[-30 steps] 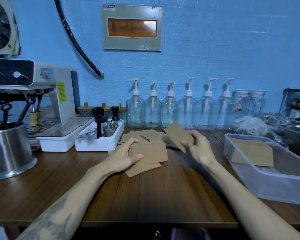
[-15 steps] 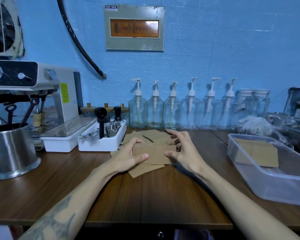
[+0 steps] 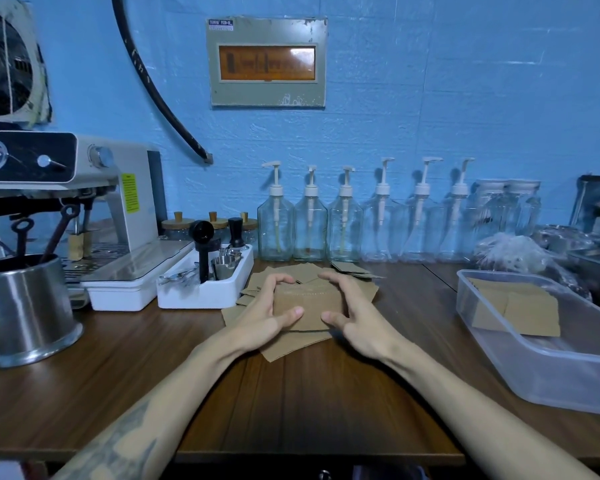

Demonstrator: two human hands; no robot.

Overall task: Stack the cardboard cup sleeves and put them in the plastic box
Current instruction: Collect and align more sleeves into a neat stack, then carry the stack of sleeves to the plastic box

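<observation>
A small stack of brown cardboard cup sleeves [image 3: 307,301] lies at the middle of the wooden counter. My left hand [image 3: 267,315] grips its left end and my right hand [image 3: 355,315] grips its right end, thumbs on the near edge. More loose sleeves [image 3: 291,344] are spread flat under and behind the stack. At the right stands a clear plastic box [image 3: 548,362], and flat sleeves [image 3: 520,308] lie inside it.
A white tray of barista tools [image 3: 205,275] sits just left of the sleeves, beside an espresso machine [image 3: 84,202] and a steel canister [image 3: 25,306]. Pump bottles [image 3: 343,220] line the blue wall. Steel pans and a plastic bag [image 3: 513,254] crowd the far right.
My right hand brought the sleeve it held down onto the stack under my left hand. Both hands now clasp the stack from its two ends.
</observation>
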